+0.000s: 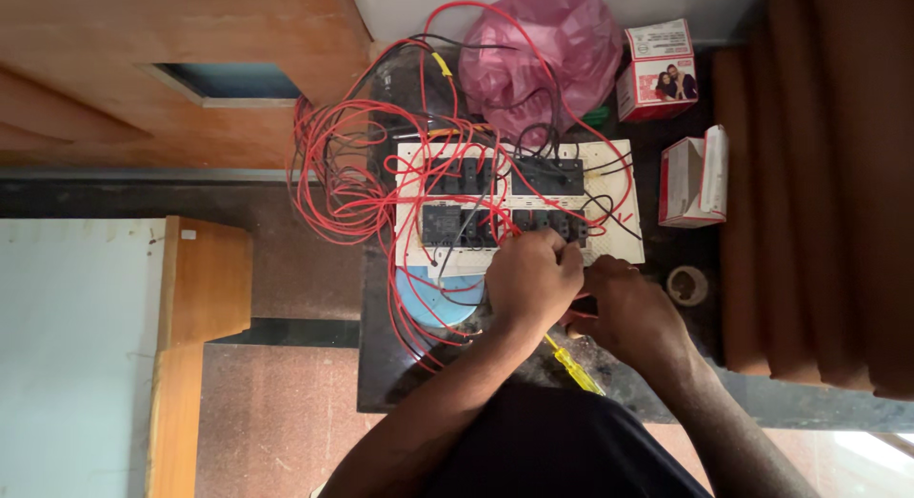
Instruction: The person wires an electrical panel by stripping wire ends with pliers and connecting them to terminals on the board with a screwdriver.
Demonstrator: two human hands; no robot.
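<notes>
- Both hands meet at the near edge of a white switch board (609, 246).
- Left hand (533, 277) is curled shut over red wires (362, 203).
- Right hand (633, 312) is closed; a yellow screwdriver (574, 367) sticks out beneath, though which hand holds it is unclear.

Switch panel (519, 198) on counter (381, 365), boxes (690, 174) right.
</notes>
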